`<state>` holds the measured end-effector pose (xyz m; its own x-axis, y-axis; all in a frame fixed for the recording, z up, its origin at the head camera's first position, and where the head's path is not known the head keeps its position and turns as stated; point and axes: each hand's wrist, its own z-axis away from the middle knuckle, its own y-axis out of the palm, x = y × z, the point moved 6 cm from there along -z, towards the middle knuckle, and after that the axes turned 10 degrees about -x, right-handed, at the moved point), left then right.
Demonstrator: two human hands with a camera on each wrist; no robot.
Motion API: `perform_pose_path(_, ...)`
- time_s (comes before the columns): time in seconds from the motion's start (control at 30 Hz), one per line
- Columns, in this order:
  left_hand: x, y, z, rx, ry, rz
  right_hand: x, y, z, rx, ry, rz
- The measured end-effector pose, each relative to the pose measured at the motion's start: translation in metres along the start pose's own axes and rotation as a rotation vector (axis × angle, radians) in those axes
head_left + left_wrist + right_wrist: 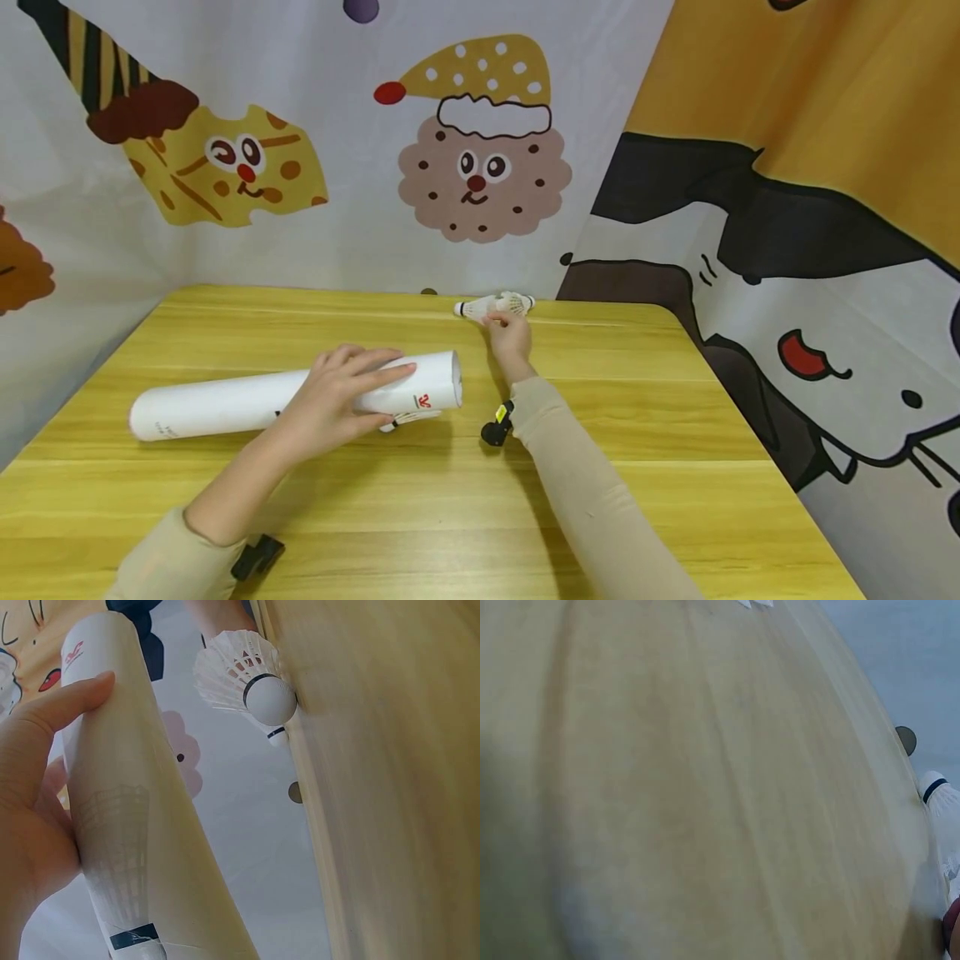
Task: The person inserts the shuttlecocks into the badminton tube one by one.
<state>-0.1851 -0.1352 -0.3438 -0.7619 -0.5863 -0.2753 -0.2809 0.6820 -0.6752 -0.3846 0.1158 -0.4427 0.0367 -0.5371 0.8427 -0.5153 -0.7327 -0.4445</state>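
My left hand (330,400) grips a long white shuttlecock tube (217,404), thumb and fingers spread round it near its right end. A shuttlecock shape with a dark band shows on the tube's side in the left wrist view. Partly hidden under the tube, a white shuttlecock (416,417) lies on the table; its round cork (271,701) faces the left wrist camera. At the table's back edge my right hand (512,342) pinches a shuttlecock (519,302), its lower part hidden by the fingers. Another shuttlecock (476,309) lies right beside it, cork pointing left.
The wooden table (450,525) ends at a back edge close behind the far shuttlecocks. A printed curtain (315,250) hangs behind it and along the right side. A small black camera (497,425) is worn at the right wrist, another (257,557) at the left.
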Motion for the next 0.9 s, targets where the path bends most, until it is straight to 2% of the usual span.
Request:
perform_pose_path(0.2,0.000,0.000,0.000,-0.002,-0.009,0.004,0.004,-0.006,0.005,-0.059,-0.078,-0.084)
perform_pose_path(0.4,0.000,0.000,0.001,-0.003,-0.012,0.008,0.009,-0.014,0.009,-0.098,-0.090,-0.150)
perform_pose_path(0.5,0.000,0.000,0.001,-0.004,-0.010,0.007,0.010,-0.018,0.010,-0.105,-0.089,-0.172)
perform_pose_path(0.9,-0.002,0.000,-0.001,0.004,-0.012,0.003,0.032,-0.051,0.020,-0.114,-0.203,-0.290)
